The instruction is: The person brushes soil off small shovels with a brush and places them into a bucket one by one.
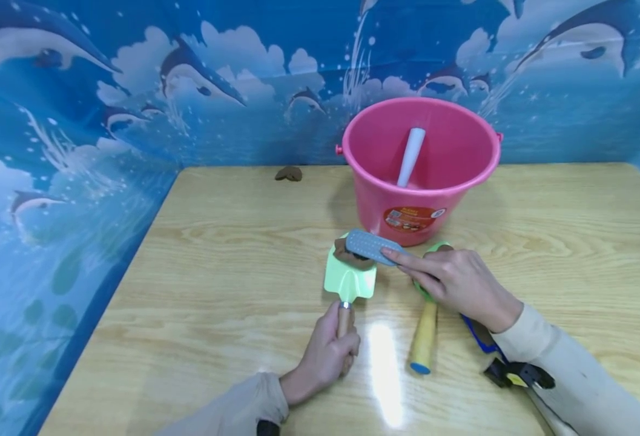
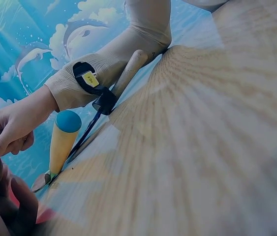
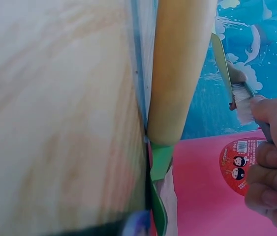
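My left hand (image 1: 325, 351) grips the wooden handle of a light green trowel (image 1: 349, 282). On its blade lies a brown lump (image 1: 344, 254), partly covered by a blue-grey brush (image 1: 371, 246). My right hand (image 1: 464, 284) holds that brush, index finger stretched along its back. In the right wrist view, the brush's white bristles (image 3: 242, 102) are against the lump on the blade. Below my right hand lies another green-headed tool with a yellow wooden handle (image 1: 424, 339); the hand partly hides its head. In the left wrist view, only part of the left hand (image 2: 17, 206) shows.
A pink bucket (image 1: 374, 209) stands just beyond the trowel, a pale blue handle (image 1: 411, 156) leaning inside it. Another brown lump (image 1: 289, 174) lies at the table's back edge. By the right forearm is a blue-edged tool (image 1: 478, 333), partly hidden. A dolphin-print curtain (image 1: 254, 91) hangs behind.
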`<state>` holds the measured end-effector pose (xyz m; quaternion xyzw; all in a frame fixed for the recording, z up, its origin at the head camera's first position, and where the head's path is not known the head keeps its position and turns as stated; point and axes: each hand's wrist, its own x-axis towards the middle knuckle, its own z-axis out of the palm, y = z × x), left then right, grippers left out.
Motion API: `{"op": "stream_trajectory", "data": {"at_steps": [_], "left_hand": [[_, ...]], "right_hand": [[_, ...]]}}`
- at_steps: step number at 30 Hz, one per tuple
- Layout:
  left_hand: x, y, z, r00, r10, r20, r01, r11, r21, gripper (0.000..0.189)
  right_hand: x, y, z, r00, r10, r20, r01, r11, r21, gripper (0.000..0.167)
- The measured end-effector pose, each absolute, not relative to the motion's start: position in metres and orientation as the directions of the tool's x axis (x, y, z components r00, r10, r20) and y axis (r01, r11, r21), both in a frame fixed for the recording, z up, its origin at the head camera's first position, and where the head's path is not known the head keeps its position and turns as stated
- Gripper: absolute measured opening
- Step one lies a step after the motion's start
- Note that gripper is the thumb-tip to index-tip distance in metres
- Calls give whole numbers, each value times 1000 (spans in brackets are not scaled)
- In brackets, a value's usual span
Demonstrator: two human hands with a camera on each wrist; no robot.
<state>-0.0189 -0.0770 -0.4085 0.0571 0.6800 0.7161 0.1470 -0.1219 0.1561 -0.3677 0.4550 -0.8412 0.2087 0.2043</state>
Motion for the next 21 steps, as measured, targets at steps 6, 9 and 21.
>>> {"op": "stream_trajectory", "data": {"at_steps": [6,9,21], "left_hand": [[-19,-77,-408,-948,292,-122,-135,-24,991,23],[-19,-78,-408,-951,287,-118,-126,-11,992,24],[-20,-77,-410,-955,278,-103,-107,1,994,22]], "right_hand": [[-122,157,-368,-510,-679,529,-846,508,-163,44],[-122,156,-368,-513,-675,530,-844,511,-166,39],[-123,156,-368,-520,-631,576,-835,518,-188,44]]}}
